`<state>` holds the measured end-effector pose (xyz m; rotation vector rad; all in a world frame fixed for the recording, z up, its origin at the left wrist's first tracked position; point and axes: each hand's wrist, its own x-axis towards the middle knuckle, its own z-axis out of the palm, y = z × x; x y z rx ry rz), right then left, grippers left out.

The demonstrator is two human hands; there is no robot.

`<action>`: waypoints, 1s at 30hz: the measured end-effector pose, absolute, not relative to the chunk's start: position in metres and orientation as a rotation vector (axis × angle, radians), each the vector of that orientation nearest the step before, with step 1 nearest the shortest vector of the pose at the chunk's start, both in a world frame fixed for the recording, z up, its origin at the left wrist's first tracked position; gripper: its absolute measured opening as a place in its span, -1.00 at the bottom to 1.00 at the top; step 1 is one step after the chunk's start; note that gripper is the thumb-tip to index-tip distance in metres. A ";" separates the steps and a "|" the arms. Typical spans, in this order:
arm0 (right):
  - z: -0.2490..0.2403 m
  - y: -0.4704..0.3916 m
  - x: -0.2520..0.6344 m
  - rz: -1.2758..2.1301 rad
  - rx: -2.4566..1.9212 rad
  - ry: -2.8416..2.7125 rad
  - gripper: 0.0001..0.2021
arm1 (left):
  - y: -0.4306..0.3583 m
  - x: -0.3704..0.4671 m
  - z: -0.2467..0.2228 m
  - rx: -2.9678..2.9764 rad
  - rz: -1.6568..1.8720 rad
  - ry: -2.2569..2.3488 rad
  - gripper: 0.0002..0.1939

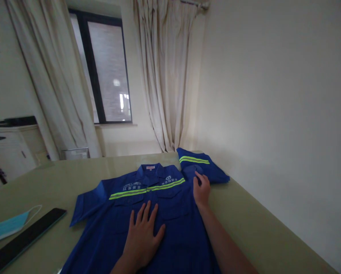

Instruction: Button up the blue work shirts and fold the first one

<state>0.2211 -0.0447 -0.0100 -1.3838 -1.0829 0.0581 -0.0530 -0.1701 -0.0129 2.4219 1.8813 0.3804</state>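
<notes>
A blue short-sleeved work shirt [170,205] with yellow-green reflective stripes lies front up on the table, its collar at the far end. My left hand [143,236] rests flat on the middle of the shirt, fingers spread. At the shirt's right sleeve area, my right hand [201,187] has its fingers curled, with thumb and forefinger near the blue cloth; whether it pinches the sleeve is hard to make out. Just beyond it lies a folded blue garment [216,171] with the same stripes.
On the left of the green table [101,167] lie a light blue face mask [8,227] and a long dark flat object [24,241]. A wall [287,133] runs along the right edge. Behind are curtains [170,76], a window and a white cabinet [10,152].
</notes>
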 end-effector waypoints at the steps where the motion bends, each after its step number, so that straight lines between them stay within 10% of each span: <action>1: -0.012 -0.043 0.225 0.084 -1.397 -1.002 -0.54 | -0.170 -0.053 -0.014 2.422 0.383 1.879 -0.25; 30: 0.001 -0.041 0.267 0.569 -1.650 -1.013 -0.50 | -0.171 -0.052 -0.014 2.407 0.386 1.876 -0.28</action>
